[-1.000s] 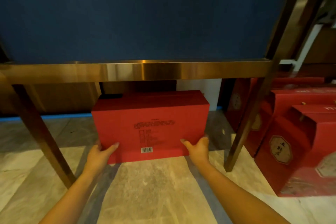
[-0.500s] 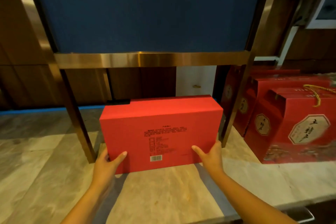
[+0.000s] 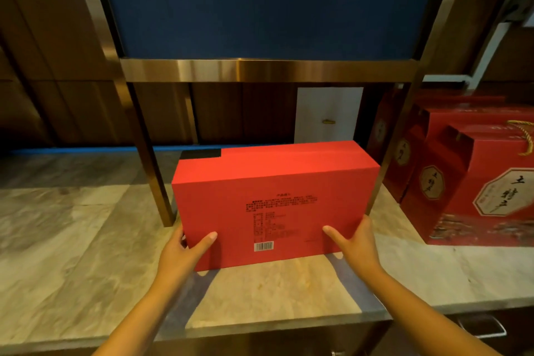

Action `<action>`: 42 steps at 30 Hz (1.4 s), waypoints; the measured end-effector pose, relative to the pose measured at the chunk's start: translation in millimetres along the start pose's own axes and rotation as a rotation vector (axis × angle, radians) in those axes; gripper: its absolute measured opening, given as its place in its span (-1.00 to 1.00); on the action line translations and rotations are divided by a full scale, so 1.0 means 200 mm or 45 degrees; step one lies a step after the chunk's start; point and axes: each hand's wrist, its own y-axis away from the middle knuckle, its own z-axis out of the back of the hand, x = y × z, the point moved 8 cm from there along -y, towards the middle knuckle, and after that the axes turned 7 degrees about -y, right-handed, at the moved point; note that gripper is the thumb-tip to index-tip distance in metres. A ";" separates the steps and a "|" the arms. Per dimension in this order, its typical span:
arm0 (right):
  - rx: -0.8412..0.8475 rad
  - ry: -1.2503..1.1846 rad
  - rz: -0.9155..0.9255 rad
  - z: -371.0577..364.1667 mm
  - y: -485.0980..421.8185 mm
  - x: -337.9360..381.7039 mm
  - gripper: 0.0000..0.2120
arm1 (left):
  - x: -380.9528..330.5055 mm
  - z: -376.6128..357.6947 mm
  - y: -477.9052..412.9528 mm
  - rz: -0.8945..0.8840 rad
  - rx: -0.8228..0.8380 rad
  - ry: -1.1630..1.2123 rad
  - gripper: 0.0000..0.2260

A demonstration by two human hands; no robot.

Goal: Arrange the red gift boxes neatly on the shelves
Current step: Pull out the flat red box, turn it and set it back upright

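A flat red gift box (image 3: 274, 199) stands on its long edge on the marble counter (image 3: 72, 254), its printed back with text and a barcode facing me. It sits between the two front legs of a brass shelf frame (image 3: 265, 69). My left hand (image 3: 185, 254) grips the box's lower left corner, thumb across the front face. At the lower right corner my right hand (image 3: 358, 246) holds it the same way.
Several red carry boxes with gold octagon labels (image 3: 476, 182) stand on the counter at the right, one with a gold rope handle. The frame's legs (image 3: 156, 182) flank the box closely. Behind are a dark blue panel (image 3: 260, 3), wooden wall panels and a white cabinet door (image 3: 328, 115).
The box has come forward out from under the brass crossbar and closer to me, both hands staying on its lower corners. My view has risen and pulled back, showing the counter's front edge.
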 end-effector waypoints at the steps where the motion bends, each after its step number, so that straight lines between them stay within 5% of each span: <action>1: 0.026 0.013 -0.003 0.00 0.00 0.00 -0.30 | -0.03 0.01 -0.03 -0.003 0.057 -0.033 -0.56; 7: 0.191 0.236 -0.239 0.07 0.05 -0.02 -0.47 | -0.29 0.06 -0.23 -0.044 0.410 0.071 -0.32; 11: 0.318 0.352 -0.494 0.14 0.16 0.03 -0.46 | -0.37 0.03 -0.26 -0.073 0.446 0.081 -0.23; 17: 0.433 -0.447 -0.793 0.09 0.21 0.27 -0.61 | -0.59 0.00 -0.05 -0.324 0.182 -0.015 -0.10; 22: 0.356 -1.015 -0.948 0.08 0.18 0.33 -0.40 | -0.93 -0.08 0.22 -0.681 -0.068 -0.448 0.15; 31: 0.412 -1.088 -1.108 0.07 0.26 0.28 -0.48 | -1.04 -0.34 0.67 -1.276 -0.144 -0.913 -0.10; 42: 0.486 -0.684 -1.153 0.05 0.34 0.14 -0.35 | -0.82 -0.60 0.91 -1.296 -0.119 -1.078 -0.18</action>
